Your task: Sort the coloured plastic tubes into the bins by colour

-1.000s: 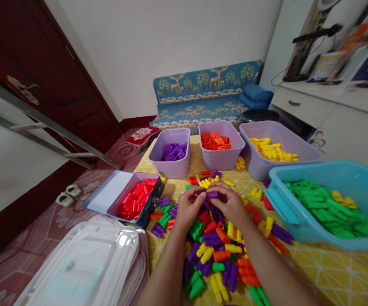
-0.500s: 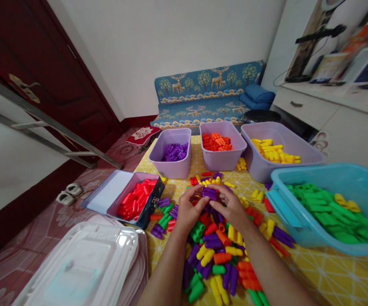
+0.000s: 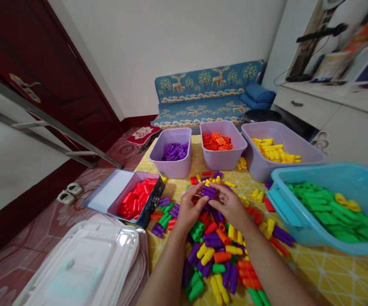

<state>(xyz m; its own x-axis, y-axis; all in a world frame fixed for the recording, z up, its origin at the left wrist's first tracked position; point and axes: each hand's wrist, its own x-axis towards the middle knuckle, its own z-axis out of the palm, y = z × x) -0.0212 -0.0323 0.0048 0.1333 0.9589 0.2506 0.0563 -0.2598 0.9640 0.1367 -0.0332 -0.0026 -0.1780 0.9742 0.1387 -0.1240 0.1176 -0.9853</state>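
My left hand [image 3: 190,209] and my right hand [image 3: 230,206] meet above the pile, fingers curled round a small group of purple plastic building pieces [image 3: 209,192]. Thumbs press from the near side, and the fingertips reach over the far side. Under and around the hands lies a mixed heap of bullet-shaped pieces, among them a green cluster [image 3: 197,231], an orange piece [image 3: 222,257], yellow pieces [image 3: 207,255] and purple pieces [image 3: 230,277]. My forearms cover part of the heap.
At the back stand lilac bins with purple [image 3: 170,169], orange [image 3: 223,161] and yellow pieces [image 3: 260,168]. A turquoise bin [image 3: 327,238] on the right holds green pieces and a few yellow ones. Left are an open tin [image 3: 116,208] of red pieces and stacked white lids [image 3: 84,250].
The purple pieces between my fingers have turned slightly and show more of their length. Both hands stay in nearly the same place.
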